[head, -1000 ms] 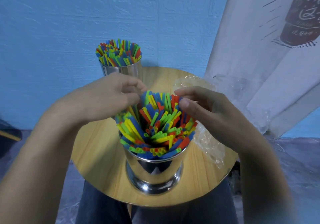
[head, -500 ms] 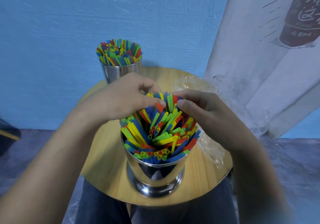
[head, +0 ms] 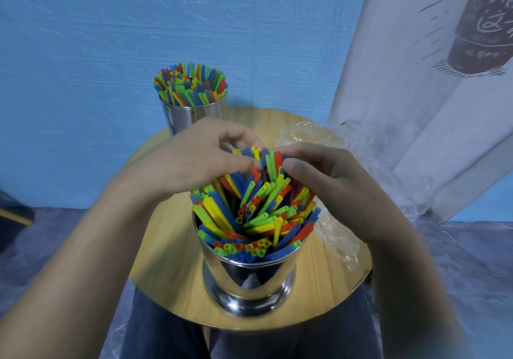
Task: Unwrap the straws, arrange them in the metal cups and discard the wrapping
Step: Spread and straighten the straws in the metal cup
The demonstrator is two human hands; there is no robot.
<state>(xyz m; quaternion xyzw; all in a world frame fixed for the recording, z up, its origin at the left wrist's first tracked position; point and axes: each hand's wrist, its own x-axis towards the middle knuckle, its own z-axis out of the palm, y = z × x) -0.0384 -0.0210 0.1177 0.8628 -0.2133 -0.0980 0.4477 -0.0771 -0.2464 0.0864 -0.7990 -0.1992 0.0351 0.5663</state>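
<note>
**Both hands on straw bundle, near cup**

Near metal cup [head: 249,281] stands upright at the front edge of the round wooden table [head: 172,247]. The straw bundle [head: 255,211] in it is fanned out, mixed colours. Left hand [head: 200,161] curls over the bundle's far-left tops, thumb pressed to them. Right hand [head: 327,181] pinches the far-right tops between thumb and forefinger. Far metal cup [head: 194,117] sits at the back, filled with far straws [head: 191,85]. Clear wrapping [head: 337,236] lies crumpled on the table's right side.

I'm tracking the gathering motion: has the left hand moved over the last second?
Yes. Against the near metal cup, the left hand has slid right over the straws, toward the right hand.
</note>
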